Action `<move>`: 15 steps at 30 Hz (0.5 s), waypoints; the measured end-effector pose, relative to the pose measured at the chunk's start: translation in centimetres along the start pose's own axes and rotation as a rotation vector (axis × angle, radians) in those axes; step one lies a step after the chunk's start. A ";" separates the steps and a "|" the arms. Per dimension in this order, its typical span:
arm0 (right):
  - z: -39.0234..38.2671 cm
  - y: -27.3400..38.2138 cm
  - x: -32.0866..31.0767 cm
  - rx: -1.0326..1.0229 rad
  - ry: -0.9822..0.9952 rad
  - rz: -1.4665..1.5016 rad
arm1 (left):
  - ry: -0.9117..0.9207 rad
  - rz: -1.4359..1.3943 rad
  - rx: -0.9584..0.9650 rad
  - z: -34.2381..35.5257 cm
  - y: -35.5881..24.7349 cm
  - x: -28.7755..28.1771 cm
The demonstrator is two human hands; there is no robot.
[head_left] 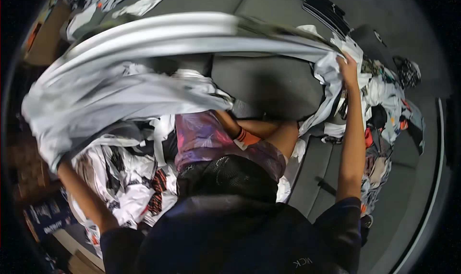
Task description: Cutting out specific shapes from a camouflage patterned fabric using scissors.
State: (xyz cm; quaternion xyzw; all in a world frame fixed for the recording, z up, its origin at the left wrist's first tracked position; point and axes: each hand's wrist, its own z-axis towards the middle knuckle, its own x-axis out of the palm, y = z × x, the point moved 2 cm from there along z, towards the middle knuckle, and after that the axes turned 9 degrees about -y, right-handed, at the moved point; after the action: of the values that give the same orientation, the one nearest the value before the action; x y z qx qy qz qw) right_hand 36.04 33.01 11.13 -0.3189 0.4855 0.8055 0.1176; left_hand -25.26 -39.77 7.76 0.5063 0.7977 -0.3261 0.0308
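A large pale grey-white cloth [129, 89] is stretched in a wide arch between my raised arms, blurred by motion; I cannot make out which kind of garment or sheet it is. At its right end my right hand [349, 68] is closed on a bunched part of the fabric. My left hand [61, 167] holds the opposite end low at the left, its fingers mostly covered by folds. Below the cloth are my crossed legs, in purple patterned shorts [204, 137].
White and dark clothes [132, 197] are heaped at my left. Another long pile of mixed clothes [384, 96] lies at the right on the grey cushioned seat [269, 84]. Folded dark striped fabric [326, 13] sits at the far right. A dark box [48, 216] stands at the lower left.
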 end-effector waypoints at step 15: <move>-12.2 0.6 -3.2 -0.071 -0.203 0.006 | 1.325 1.321 1.109 -6.8 33.7 2.0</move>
State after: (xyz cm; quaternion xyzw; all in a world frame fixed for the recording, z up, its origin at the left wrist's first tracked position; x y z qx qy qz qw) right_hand 43.04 22.65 9.57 -0.2381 0.4432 0.8507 0.1524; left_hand 3.58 -25.25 -4.12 0.8541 -0.0321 -0.2223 -0.4692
